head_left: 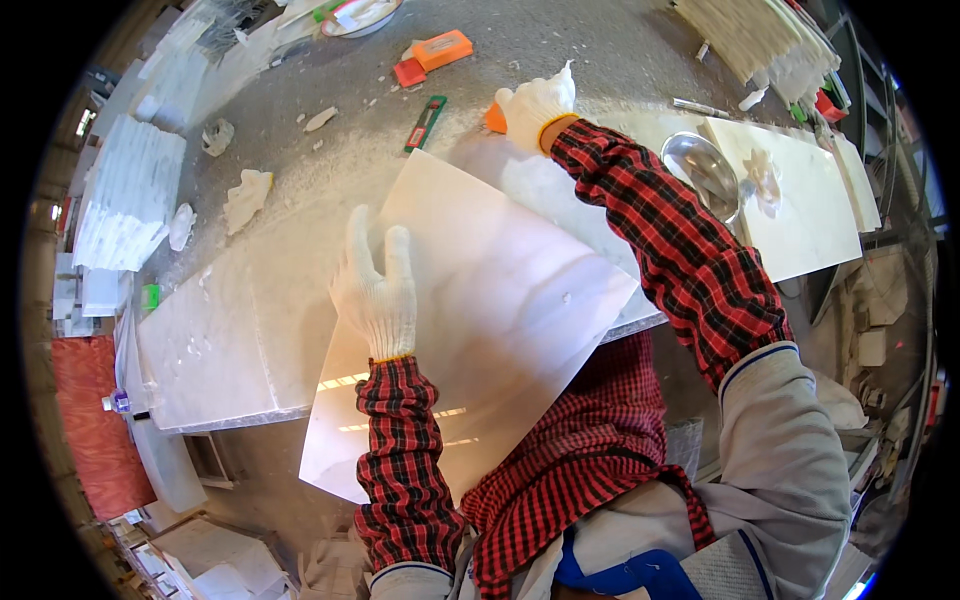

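Observation:
A large glossy pale slab (500, 270) lies at an angle over the work table's front edge, its near corner jutting toward me. My left hand (375, 285), in a white knit glove, rests on the slab's left part with thumb and fingers spread. Beyond the slab's far edge, my gloved right hand (537, 108) is closed on an orange block (495, 117); only one end of the block shows. Left of that hand lies a flat green item (425, 123) with a dark middle. Farther off sit another orange block (442, 48) and a small red block (409, 72).
A shiny metal bowl (703, 172) stands by a white slab (800, 200) at right. Stacked pale strips stand at far left (130, 190) and far right (760, 40). A crumpled glove (247, 200) and scraps litter the dusty table (215, 330). A bowl (362, 18) is at the back.

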Motion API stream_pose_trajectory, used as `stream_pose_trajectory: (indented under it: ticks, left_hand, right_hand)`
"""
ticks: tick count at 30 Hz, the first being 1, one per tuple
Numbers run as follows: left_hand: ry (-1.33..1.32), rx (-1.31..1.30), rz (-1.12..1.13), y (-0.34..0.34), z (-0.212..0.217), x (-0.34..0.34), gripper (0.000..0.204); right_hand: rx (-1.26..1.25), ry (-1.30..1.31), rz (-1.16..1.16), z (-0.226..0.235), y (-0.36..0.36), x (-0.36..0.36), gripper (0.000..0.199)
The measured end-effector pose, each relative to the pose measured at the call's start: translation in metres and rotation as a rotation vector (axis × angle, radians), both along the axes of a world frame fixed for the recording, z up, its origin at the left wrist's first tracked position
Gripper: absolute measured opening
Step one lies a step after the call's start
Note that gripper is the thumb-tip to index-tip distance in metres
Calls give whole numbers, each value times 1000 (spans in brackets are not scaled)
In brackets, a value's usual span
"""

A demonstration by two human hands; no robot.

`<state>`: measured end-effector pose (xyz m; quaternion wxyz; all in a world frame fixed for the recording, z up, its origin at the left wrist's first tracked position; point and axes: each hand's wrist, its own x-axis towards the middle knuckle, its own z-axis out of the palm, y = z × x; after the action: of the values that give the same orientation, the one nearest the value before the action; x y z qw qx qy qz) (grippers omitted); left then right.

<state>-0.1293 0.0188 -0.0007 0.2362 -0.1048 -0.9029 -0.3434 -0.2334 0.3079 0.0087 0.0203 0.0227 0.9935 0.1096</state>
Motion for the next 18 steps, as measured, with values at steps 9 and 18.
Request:
stream_pose_trajectory:
  ticks: [9,18]
  left_hand:
    - [-78,57,17,2,2,3,44]
    - [-69,136,9,10,4,0,41]
  right_hand:
    - [-918,95,110,53,22,96,58]
    - [-929,171,392,54,-14,120,34]
